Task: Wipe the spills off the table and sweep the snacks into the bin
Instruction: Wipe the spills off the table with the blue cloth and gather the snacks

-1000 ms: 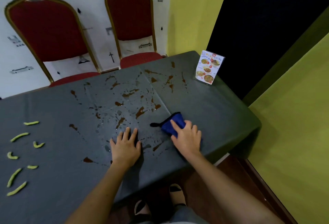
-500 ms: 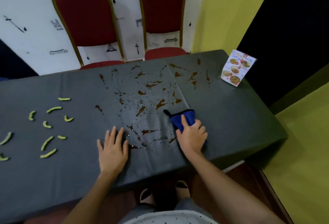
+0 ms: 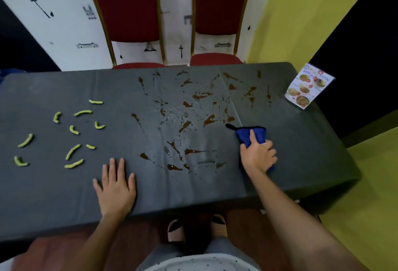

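A dark grey cloth covers the table [image 3: 301, 141]. Brown and clear spills [image 3: 189, 124] are splattered across its middle. Several yellow-green curved snacks [image 3: 73, 152] lie scattered on the left part. My right hand [image 3: 258, 156] presses a blue cloth [image 3: 256, 134] flat on the table at the right edge of the spills, index finger stretched over it. My left hand [image 3: 116, 186] lies flat, fingers apart, near the front edge, between the snacks and the spills. No bin is in view.
A printed menu card [image 3: 308, 86] stands at the table's far right corner. Two red chairs with gold frames, one [image 3: 127, 12] left and one [image 3: 219, 5] right, stand behind the table against a white wall. My feet [image 3: 196, 227] show under the front edge.
The view has swung left and pulled back, bringing more snacks into sight. My right hand has slid the blue cloth a little to the right; my left hand stays flat on the table.
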